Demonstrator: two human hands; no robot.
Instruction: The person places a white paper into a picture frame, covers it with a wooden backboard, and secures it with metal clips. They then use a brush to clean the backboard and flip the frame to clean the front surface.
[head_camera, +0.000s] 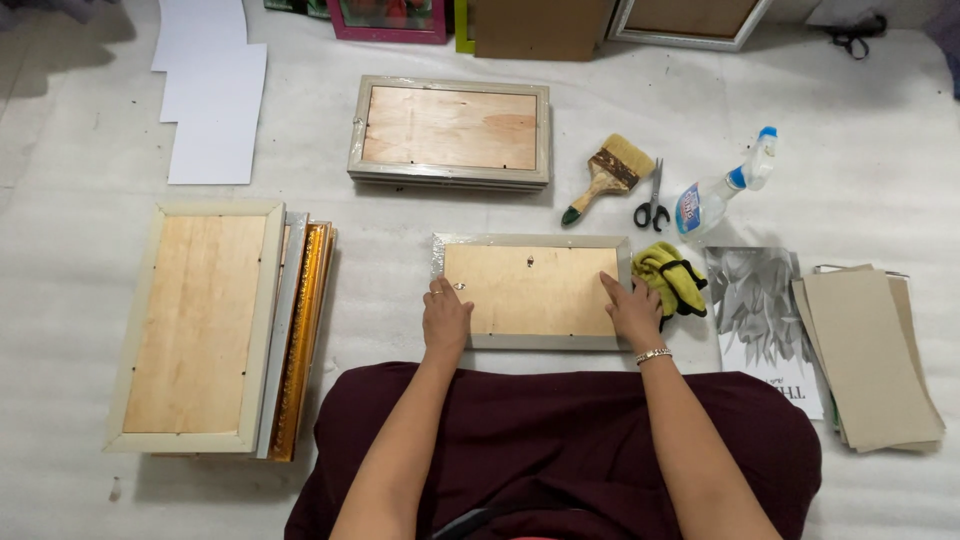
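At the bottom of the frame a person sits with a dark maroon cloth (560, 440) over the lap, both arms reaching forward. The left hand (444, 315) lies flat, fingers loosely spread and gripping nothing, on the left end of a small picture frame (530, 290) that lies face down in the middle of the frame, plywood back up. The right hand (633, 308) rests the same way on the frame's right end, fingers open and pressed to the board. Just beside that hand, to the right, sits a crumpled yellow cloth (668, 277). Further right lie a grey printed sheet (757, 305) and a stack of cardboard sheets (870, 355). At the left, a pile of larger frames (205, 325) lies back up. Beyond the small frame come a paintbrush (608, 175), scissors (653, 198) and a spray bottle (722, 192), then another stack of frames (450, 130). White sheets (210, 90) lie at the upper left.
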